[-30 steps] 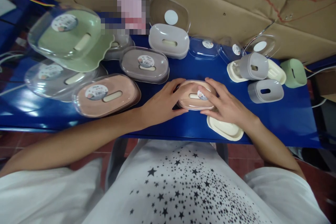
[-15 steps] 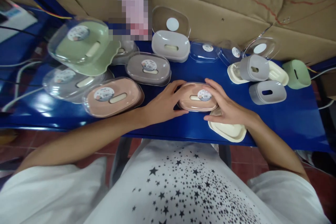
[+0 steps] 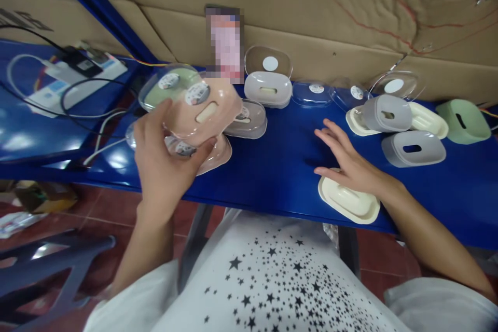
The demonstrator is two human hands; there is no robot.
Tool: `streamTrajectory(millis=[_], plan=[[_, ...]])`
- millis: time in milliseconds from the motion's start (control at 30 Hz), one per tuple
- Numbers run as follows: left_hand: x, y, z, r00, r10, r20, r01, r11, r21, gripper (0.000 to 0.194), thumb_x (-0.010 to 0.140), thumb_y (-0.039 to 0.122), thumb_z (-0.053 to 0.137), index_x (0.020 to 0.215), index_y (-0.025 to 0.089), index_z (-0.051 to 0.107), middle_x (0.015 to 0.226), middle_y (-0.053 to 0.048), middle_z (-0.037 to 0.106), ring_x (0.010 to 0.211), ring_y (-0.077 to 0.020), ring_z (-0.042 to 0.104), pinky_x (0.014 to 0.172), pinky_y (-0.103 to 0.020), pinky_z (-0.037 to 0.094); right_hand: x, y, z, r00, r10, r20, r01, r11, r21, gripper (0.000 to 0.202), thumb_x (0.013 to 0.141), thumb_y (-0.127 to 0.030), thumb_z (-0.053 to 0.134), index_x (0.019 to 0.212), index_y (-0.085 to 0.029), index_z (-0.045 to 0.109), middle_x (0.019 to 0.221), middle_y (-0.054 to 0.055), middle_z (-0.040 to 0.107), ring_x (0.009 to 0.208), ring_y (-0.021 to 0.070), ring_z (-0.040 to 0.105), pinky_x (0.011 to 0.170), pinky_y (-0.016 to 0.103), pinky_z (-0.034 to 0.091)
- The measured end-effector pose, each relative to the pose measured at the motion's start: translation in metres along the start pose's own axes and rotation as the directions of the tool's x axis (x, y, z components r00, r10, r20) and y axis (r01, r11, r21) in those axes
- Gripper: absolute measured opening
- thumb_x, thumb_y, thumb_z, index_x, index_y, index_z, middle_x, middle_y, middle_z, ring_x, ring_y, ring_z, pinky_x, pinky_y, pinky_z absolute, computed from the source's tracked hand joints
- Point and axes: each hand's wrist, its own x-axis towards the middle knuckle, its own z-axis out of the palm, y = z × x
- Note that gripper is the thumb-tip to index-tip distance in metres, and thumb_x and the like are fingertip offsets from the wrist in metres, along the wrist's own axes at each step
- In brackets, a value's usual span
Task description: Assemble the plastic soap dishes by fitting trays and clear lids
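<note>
Blue counter point(image 3: 280, 181) here, dark lettering on the cardboard point(image 3: 23, 18) behind it! Left hand point(image 3: 163, 158) pinches a labelled pink box point(image 3: 208, 112); right hand point(image 3: 346, 166) spreads above the counter.

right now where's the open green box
In the head view, the open green box is at the right end of the row on the blue table, just right of the cream tray and a grey box.

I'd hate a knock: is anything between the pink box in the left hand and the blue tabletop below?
As seen here, yes: a second pink box lies beneath the held pink box in the left hand.
</note>
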Motion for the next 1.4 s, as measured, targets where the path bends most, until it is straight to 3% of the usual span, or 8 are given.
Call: streamTrajectory(millis=[500,700,800,900,967,1033,1200,1400], plan=[[-0.003,-0.011,0.018,0.999,0.031,0.020,-0.032,0.997,0.074,0.088,0.093,0.056,0.077,0.165,0.026,0.036,0.160,-0.017,0.046,0.151,-0.0446,0.046,0.124,-0.069,0.042,0.003,0.002,0.004,0.996,0.032,0.079,-0.022,0.992,-0.123,0.075,0.108,-0.057,0.054,0.173,-0.038,0.022,0.183,0.012,0.013,0.163,0.0396,0.032,0.129,0.067,0.035],[-0.015,0.021,0.019,0.966,0.222,-0.128,-0.205,0.970,0.134,0.082,0.093,0.043,0.080,0.163,0.027,0.041,0.164,-0.016,0.045,0.151,-0.0442,0.047,0.117,-0.064,0.050,-0.013,0.001,-0.025,0.981,0.056,0.186,-0.027,0.988,-0.154,0.071,0.103,-0.063,0.060,0.167,-0.040,0.039,0.176,0.009,0.035,0.161,0.0403,0.034,0.127,0.068,0.036],[-0.029,0.050,0.031,0.867,0.497,-0.028,-0.496,0.867,0.033,0.069,0.094,0.030,0.079,0.157,0.023,0.050,0.152,-0.018,0.057,0.137,-0.0372,0.061,0.110,-0.053,0.056,-0.034,-0.001,-0.048,0.953,0.134,0.271,-0.083,0.978,-0.190,0.089,0.092,-0.070,0.073,0.168,-0.044,0.035,0.179,0.008,0.027,0.161,0.0474,0.032,0.122,0.074,0.040],[-0.043,0.075,0.054,0.615,0.755,0.228,-0.739,0.653,-0.167,0.050,0.102,0.030,0.069,0.149,0.019,0.056,0.148,-0.018,0.063,0.131,-0.0314,0.065,0.109,-0.046,0.056,-0.046,-0.001,-0.055,0.925,0.188,0.330,-0.128,0.973,-0.194,0.090,0.089,-0.069,0.077,0.167,-0.046,0.038,0.176,0.008,0.034,0.157,0.0483,0.039,0.118,0.074,0.044],[-0.048,0.085,0.072,0.427,0.857,0.288,-0.819,0.502,-0.277,0.046,0.105,0.034,0.065,0.149,0.019,0.057,0.154,-0.017,0.060,0.137,-0.0307,0.062,0.115,-0.045,0.052,-0.042,0.002,-0.049,0.925,0.187,0.332,-0.140,0.977,-0.161,0.082,0.091,-0.065,0.075,0.164,-0.044,0.044,0.168,0.009,0.047,0.151,0.0447,0.048,0.118,0.070,0.046],[-0.049,0.090,0.088,0.310,0.904,0.295,-0.843,0.405,-0.355,0.048,0.107,0.040,0.063,0.150,0.021,0.056,0.160,-0.015,0.056,0.146,-0.0304,0.056,0.120,-0.045,0.047,-0.031,0.005,-0.039,0.943,0.124,0.309,-0.105,0.991,-0.077,0.075,0.095,-0.061,0.073,0.162,-0.039,0.048,0.160,0.009,0.057,0.147,0.0390,0.055,0.118,0.063,0.050],[-0.033,0.091,0.102,0.237,0.918,0.317,-0.863,0.349,-0.365,0.047,0.107,0.047,0.062,0.144,0.018,0.059,0.144,-0.013,0.067,0.138,-0.0302,0.060,0.120,-0.047,0.044,0.012,0.009,-0.027,0.997,-0.066,0.042,0.064,0.997,0.033,0.050,0.110,-0.045,0.055,0.158,-0.031,0.054,0.158,0.009,0.061,0.147,0.0269,0.057,0.122,0.049,0.050],[-0.018,0.081,0.097,0.270,0.914,0.305,-0.890,0.357,-0.283,0.017,0.107,0.027,0.061,0.120,0.017,0.067,0.101,-0.006,0.073,0.098,-0.0221,0.067,0.100,-0.041,0.048,0.093,0.020,-0.016,0.984,-0.150,-0.092,0.116,0.948,-0.296,0.047,0.112,-0.037,0.046,0.155,-0.022,0.056,0.160,0.014,0.059,0.150,0.0318,0.052,0.123,0.058,0.040]])
